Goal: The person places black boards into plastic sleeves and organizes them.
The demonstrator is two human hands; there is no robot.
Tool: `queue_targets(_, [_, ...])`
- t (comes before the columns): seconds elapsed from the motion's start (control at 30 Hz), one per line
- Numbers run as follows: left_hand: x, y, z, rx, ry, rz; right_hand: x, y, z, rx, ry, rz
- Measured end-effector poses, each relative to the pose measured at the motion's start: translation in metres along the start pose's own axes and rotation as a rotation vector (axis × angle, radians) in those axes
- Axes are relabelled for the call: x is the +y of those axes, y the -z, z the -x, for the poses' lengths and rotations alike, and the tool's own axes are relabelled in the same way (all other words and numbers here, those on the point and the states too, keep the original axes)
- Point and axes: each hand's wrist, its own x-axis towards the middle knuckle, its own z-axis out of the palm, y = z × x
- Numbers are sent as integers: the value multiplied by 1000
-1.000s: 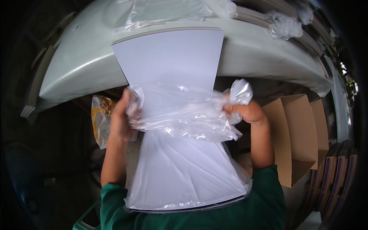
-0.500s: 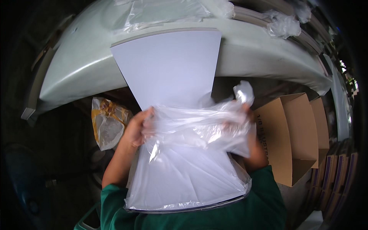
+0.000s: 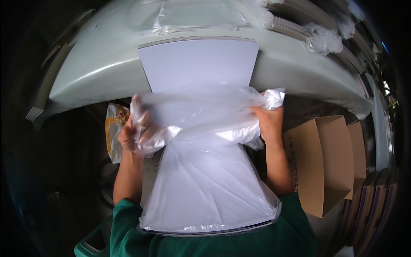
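A thick stack of white boards (image 3: 199,62) stretches from the pale green covered table toward my body. Its near part sits inside a clear plastic bag (image 3: 205,188), and the far end is bare. My left hand (image 3: 139,128) grips the bag's bunched mouth at the left side, its fingers partly behind the film and a little blurred. On the right, my right hand (image 3: 269,120) is closed on the opposite edge of the bag. Between both hands the plastic is pulled wide across the stack.
The pale green table (image 3: 102,73) carries a flat plastic sleeve (image 3: 197,15) and wrapped board stacks (image 3: 295,28). Open cardboard boxes (image 3: 306,162) stand to the right, near dark-edged packs (image 3: 376,201). A white and yellow plastic bag (image 3: 114,139) lies left, a green stool (image 3: 92,242) lower left.
Both hands have moved farther away along the stack, drawing the bag's mouth with them and spreading it wider. Less of the boards' far end is bare.
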Motion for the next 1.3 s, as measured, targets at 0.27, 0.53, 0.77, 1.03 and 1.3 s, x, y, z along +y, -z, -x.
queue_targets(0.27, [42,-12,-91,388,-341,-1848,-53,-23,-61,276,806,835])
queue_targets(0.53, [49,-41,-74,264,-553,-1722,-63,-10,-47,83,834,910])
queue_targets(0.77, [67,-58,-61,196,441,-1089,-82,44,-29,-247,357,302])
queue_targets(1.03, [43,29,-25,602,273,-621,52,72,-33,-535,-635,-842])
queue_targets(1.3, [7,148,75,626,493,-246,175,94,15,-463,-957,-570])
